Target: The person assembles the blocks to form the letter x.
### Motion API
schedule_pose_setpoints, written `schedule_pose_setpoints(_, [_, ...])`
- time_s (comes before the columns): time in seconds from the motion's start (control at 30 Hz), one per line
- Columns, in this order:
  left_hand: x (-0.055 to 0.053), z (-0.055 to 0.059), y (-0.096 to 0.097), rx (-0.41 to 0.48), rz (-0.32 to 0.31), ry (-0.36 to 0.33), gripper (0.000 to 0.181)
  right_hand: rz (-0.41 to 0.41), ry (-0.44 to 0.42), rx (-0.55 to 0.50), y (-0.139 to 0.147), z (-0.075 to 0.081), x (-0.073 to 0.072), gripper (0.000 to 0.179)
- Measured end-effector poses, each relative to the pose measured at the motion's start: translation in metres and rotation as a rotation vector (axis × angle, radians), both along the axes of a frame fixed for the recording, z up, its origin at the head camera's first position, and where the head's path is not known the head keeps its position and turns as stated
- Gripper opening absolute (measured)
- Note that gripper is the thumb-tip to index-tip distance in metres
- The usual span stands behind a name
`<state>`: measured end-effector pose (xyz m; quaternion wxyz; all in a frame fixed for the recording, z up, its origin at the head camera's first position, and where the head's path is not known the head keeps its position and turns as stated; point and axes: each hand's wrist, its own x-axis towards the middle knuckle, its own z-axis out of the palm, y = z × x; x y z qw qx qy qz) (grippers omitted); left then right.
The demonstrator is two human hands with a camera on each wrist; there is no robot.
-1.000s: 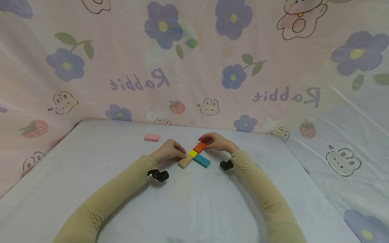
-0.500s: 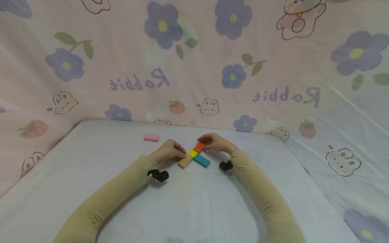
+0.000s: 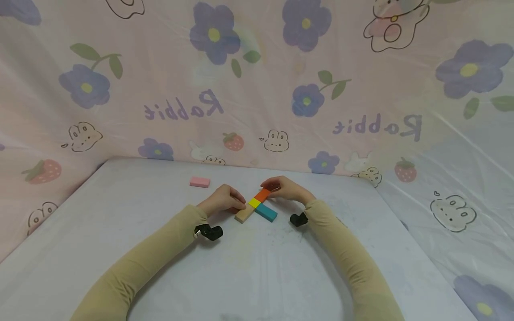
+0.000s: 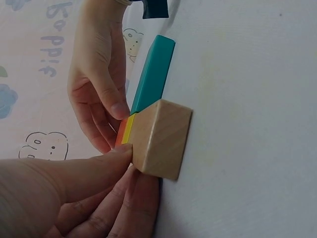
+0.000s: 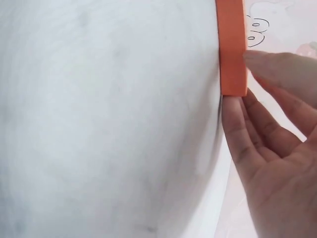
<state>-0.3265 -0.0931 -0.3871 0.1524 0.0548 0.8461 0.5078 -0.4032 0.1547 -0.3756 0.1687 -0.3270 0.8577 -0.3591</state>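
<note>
In the head view, a plain wooden block (image 3: 243,214), a small yellow block (image 3: 254,203) and an orange block (image 3: 262,195) lie end to end in a slanting row. A teal block (image 3: 266,212) branches off toward the right from the yellow one. My left hand (image 3: 222,199) holds the wooden block, thumb on its top and fingers along its side (image 4: 166,141). At the row's far end my right hand (image 3: 288,187) grips the orange block, thumb on its face and fingers at its end (image 5: 232,54). Part of the orange block is hidden by that hand.
A pink block (image 3: 200,182) lies apart on the white table (image 3: 241,276), behind the left hand. Dark wrist cameras sit on both wrists, the left camera (image 3: 210,232) near the table surface. A patterned curtain (image 3: 257,89) rises behind and beside the table.
The right hand and the orange block have shifted very slightly toward the yellow block. The left hand and the other blocks stay in place.
</note>
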Motion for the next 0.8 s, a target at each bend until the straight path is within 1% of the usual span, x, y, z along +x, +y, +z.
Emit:
schedule_pose_setpoints(0.17, [0.0008,0.0006,0.0003,0.003,0.008,-0.007,0.019,-0.066,-0.025,0.018,0.0031,-0.0002,-0.0017,0.036])
schedule_pose_setpoints(0.4, [0.0007,0.0013,0.001,0.016,0.006,-0.019,0.018,-0.158,-0.167,-0.058,0.0088,-0.0036,-0.0074,0.033])
schedule_pose_setpoints(0.53, [0.0006,0.0021,0.0011,0.033,0.002,-0.027,0.018,-0.206,-0.209,-0.076,0.0096,-0.0032,-0.0075,0.031])
schedule_pose_setpoints(0.63, [0.0005,0.0032,0.001,0.037,0.002,-0.034,0.019,-0.228,-0.218,-0.079,0.0087,-0.002,-0.0062,0.029])
schedule_pose_setpoints(0.8, [0.0003,0.0036,0.0013,0.038,0.006,-0.034,0.019,-0.226,-0.193,-0.067,0.0074,-0.0019,-0.0046,0.028])
